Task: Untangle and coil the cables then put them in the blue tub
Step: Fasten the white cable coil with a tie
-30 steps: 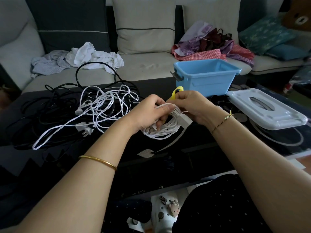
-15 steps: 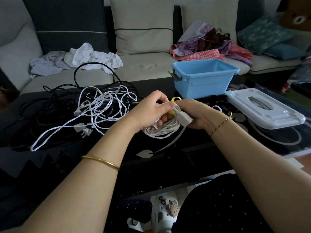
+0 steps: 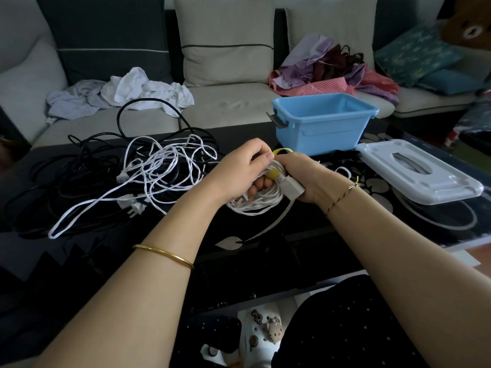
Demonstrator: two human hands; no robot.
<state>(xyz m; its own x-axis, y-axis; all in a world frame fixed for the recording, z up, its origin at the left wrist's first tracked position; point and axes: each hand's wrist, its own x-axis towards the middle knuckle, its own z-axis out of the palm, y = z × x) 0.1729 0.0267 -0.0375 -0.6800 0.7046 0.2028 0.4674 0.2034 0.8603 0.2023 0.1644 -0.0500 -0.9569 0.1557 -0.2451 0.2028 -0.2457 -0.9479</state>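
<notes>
The left hand [image 3: 243,166] was curled through a coil of white cable [image 3: 259,204], its fingertips pinching a yellow tie [image 3: 273,173] wrapped round the bundle, while the right hand [image 3: 308,176] gripped the same coil from the other side with a white plug block [image 3: 292,187] sticking out beneath it. The coil was held just above the dark table [image 3: 265,261], in front of the blue tub [image 3: 321,126], which stood apart from it with its white lid [image 3: 419,172] lying to the right. A tangle of white cables [image 3: 164,166] and black cables [image 3: 79,176] lay on the table to the left.
</notes>
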